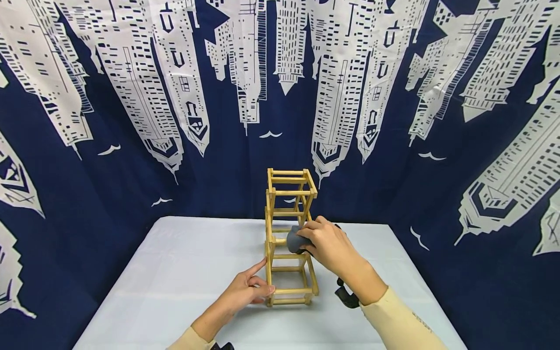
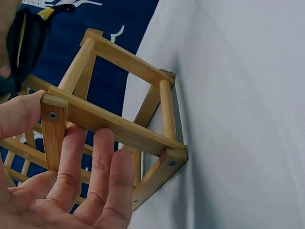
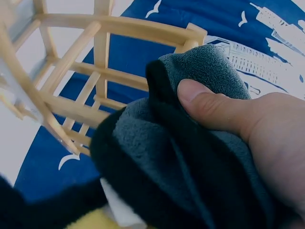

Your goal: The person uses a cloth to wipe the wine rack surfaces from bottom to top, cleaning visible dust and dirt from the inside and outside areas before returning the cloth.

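Note:
A tall, open wooden rack (image 1: 293, 291) stands upright on the table, built of light slats and round rungs. My left hand (image 1: 242, 291) grips a post low on its left side; in the left wrist view the thumb lies against the post and the fingers (image 2: 99, 162) reach round a rail. At mid-height, my right hand (image 1: 328, 243) holds a bunched grey-blue cloth (image 1: 295, 239) against the rack's right side. The right wrist view shows the cloth (image 3: 143, 136) fuzzy and dark-edged, with the thumb (image 3: 205, 102) pressed on it. The right hand's other fingers are mostly hidden there.
A white-covered table (image 1: 183, 262) lies under the rack. Behind it hangs a navy curtain (image 1: 236, 180) printed with white buildings and birds. A black curved piece (image 1: 347, 296) is below the right wrist. Something yellow (image 3: 95, 220) shows low in the right wrist view.

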`<state>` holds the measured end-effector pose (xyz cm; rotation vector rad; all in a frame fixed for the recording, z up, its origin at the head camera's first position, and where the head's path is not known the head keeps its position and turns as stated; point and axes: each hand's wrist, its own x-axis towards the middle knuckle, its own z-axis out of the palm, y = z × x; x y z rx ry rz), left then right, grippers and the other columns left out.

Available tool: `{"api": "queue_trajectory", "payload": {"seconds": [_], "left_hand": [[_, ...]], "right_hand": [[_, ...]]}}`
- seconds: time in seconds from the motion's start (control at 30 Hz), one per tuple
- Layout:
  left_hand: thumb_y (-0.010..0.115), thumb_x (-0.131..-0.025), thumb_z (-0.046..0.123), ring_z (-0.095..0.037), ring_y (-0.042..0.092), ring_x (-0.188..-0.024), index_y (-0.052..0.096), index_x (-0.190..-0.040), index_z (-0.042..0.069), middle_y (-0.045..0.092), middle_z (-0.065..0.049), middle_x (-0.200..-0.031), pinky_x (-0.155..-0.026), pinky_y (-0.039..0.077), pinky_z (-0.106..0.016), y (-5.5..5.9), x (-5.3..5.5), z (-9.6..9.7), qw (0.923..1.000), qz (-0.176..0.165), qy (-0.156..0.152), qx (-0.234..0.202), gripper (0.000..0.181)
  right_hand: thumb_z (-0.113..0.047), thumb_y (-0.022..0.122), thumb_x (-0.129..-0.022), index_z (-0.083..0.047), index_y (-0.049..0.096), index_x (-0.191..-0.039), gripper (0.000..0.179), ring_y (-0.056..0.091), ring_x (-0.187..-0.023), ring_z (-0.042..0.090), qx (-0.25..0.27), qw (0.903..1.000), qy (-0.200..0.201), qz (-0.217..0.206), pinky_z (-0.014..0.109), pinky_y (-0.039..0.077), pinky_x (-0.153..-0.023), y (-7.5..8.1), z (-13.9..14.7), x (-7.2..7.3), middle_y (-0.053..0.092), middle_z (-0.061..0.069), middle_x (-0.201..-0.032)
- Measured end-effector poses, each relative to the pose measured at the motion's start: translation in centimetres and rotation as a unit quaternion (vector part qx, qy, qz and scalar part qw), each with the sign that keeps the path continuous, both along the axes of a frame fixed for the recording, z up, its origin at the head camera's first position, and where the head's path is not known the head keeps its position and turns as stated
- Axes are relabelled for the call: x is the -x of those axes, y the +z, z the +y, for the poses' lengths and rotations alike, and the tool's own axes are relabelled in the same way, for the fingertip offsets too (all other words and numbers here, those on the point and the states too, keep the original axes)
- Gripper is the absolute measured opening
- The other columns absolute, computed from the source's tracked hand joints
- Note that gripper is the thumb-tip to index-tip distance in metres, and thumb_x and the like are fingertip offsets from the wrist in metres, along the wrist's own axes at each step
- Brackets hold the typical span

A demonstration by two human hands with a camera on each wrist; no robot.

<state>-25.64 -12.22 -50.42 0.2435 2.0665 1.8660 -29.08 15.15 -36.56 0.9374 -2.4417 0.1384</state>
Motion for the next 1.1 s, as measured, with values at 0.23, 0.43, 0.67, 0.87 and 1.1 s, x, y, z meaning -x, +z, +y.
{"api": "queue_trajectory", "payload": {"seconds": [0.23, 0.43, 0.67, 0.87, 1.1], "left_hand": [[0.086, -0.107, 0.029, -0.016, 0.082, -0.106, 0.035, -0.185, 0.021, 0.088, 0.001, -0.111, -0.103, 0.069, -0.052, -0.3, 0.1, -0.3, 0.9999, -0.004, 0.004, 0.011, 0.094], [0.086, -0.107, 0.027, -0.016, 0.082, -0.106, 0.034, -0.185, 0.018, 0.087, 0.001, -0.110, -0.105, 0.068, -0.055, -0.1, 0.2, -0.2, 0.9999, 0.003, 0.004, 0.009, 0.093], [0.085, -0.108, 0.028, -0.012, 0.079, -0.106, 0.033, -0.185, 0.016, 0.087, -0.001, -0.114, -0.111, 0.067, -0.055, 0.0, 0.4, 0.0, 0.9999, 0.013, -0.001, 0.000, 0.094], [0.084, -0.109, 0.024, -0.009, 0.078, -0.105, 0.033, -0.185, 0.013, 0.088, 0.000, -0.111, -0.110, 0.068, -0.051, 0.1, 0.5, -0.3, 0.9998, 0.015, -0.009, -0.003, 0.092], [0.084, -0.108, 0.022, -0.010, 0.079, -0.104, 0.033, -0.185, 0.012, 0.088, 0.000, -0.112, -0.109, 0.068, -0.051, -0.1, 0.3, -0.2, 0.9998, 0.018, 0.003, -0.009, 0.092]], "right_hand": [[-0.011, 0.103, -0.088, -0.010, 0.090, -0.118, 0.033, 0.077, -0.101, 0.025, 0.101, 0.9940, 0.035, -0.023, 0.043, 0.070, -0.085, 0.9, 2.9, 0.7, 0.089, 0.006, -0.115], [-0.009, 0.099, -0.092, -0.015, 0.087, -0.125, 0.037, 0.076, -0.098, 0.022, 0.136, 0.9887, 0.029, -0.056, 0.042, 0.069, -0.082, 1.1, 5.0, 1.6, 0.087, 0.006, -0.114], [-0.010, 0.095, -0.097, -0.014, 0.091, -0.120, 0.024, 0.078, -0.101, 0.022, 0.109, 0.9861, 0.065, -0.107, 0.040, 0.066, -0.084, 1.0, 4.9, 3.0, 0.090, 0.002, -0.113], [-0.010, 0.094, -0.098, -0.010, 0.092, -0.121, 0.024, 0.080, -0.102, 0.030, 0.097, 0.9881, 0.022, -0.117, 0.050, 0.068, -0.088, 1.3, 4.0, 5.3, 0.090, 0.006, -0.113], [-0.013, 0.093, -0.101, -0.008, 0.090, -0.129, 0.029, 0.080, -0.107, 0.036, 0.142, 0.9844, -0.017, -0.103, 0.053, 0.069, -0.091, -0.1, 3.3, 7.7, 0.089, 0.009, -0.117]]}}
